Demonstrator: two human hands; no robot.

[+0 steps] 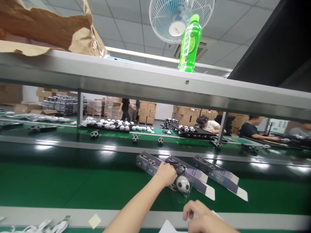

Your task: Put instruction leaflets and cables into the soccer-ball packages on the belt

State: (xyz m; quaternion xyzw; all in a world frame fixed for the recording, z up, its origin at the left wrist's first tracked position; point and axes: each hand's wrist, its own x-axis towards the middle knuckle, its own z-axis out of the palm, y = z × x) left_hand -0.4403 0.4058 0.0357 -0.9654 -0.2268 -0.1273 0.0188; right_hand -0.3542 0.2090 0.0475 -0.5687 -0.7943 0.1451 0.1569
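Flat green conveyor belt (60,181) free left of the bare left forearm (138,204). Three purple-grey printed cardboard boxes (220,177) block mid-belt. Long grey metal shelf (145,75) caps upward reach; grey metal posts (80,108) split the gap below.

A green bottle (190,48) stands on the grey shelf (145,76), a fan (177,29) behind it.

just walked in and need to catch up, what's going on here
The person's left hand seems to grip a clear bag with a soccer-patterned ball in it, beside three printed boxes lying on a green surface. The two boxes farther right have white flaps open. The right hand, loosely curled, is near white paper.
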